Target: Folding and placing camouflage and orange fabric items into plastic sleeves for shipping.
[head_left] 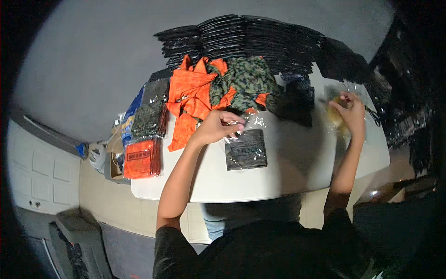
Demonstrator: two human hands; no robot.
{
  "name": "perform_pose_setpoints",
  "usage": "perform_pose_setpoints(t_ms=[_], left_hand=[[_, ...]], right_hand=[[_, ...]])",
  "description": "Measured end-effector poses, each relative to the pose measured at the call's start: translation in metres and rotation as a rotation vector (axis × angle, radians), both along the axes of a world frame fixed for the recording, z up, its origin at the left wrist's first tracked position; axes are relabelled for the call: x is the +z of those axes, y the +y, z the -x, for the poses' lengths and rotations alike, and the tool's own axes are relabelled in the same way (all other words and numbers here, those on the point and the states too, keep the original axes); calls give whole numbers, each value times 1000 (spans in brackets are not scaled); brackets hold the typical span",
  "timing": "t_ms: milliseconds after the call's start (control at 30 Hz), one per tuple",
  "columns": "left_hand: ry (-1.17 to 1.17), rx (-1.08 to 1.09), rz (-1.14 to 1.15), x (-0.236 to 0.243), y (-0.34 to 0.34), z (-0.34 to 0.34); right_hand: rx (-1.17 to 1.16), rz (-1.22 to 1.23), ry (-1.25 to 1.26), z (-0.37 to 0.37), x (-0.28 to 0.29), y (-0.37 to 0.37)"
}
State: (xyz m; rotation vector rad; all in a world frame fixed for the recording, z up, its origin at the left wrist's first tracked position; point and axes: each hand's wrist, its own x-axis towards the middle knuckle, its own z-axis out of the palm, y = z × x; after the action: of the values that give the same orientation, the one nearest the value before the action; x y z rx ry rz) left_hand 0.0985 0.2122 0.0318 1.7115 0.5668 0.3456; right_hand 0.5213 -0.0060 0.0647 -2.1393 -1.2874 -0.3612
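Note:
A dark grey folded cloth lies flat in a clear plastic bag near the table's front edge. My left hand is closed over the bag's far end, thumb and fingers pinching the clear flap. At the table's right side, my right hand curls its fingers at a yellowish roll of tape, with the thumb against it. Whether a strip is pulled loose is too small to tell. Black-handled scissors lie just right of that hand.
Loose orange cloths and green camouflage cloths heap at the table's middle back. Black plastic packets stand in long rows behind them. Packed orange and camouflage packets are stacked at the left edge of the white table.

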Motion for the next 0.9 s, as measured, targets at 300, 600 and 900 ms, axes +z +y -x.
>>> perform_pose_setpoints(t_ms=[300,600,900], left_hand=[[-31,-116,88,-8,2,18],[151,-124,69,0,-1,11],[85,-25,77,-4,-7,3]], right_hand=[[745,302,953,220,-45,111],[667,20,1294,207,-74,99],[614,-141,1382,209,-77,97]])
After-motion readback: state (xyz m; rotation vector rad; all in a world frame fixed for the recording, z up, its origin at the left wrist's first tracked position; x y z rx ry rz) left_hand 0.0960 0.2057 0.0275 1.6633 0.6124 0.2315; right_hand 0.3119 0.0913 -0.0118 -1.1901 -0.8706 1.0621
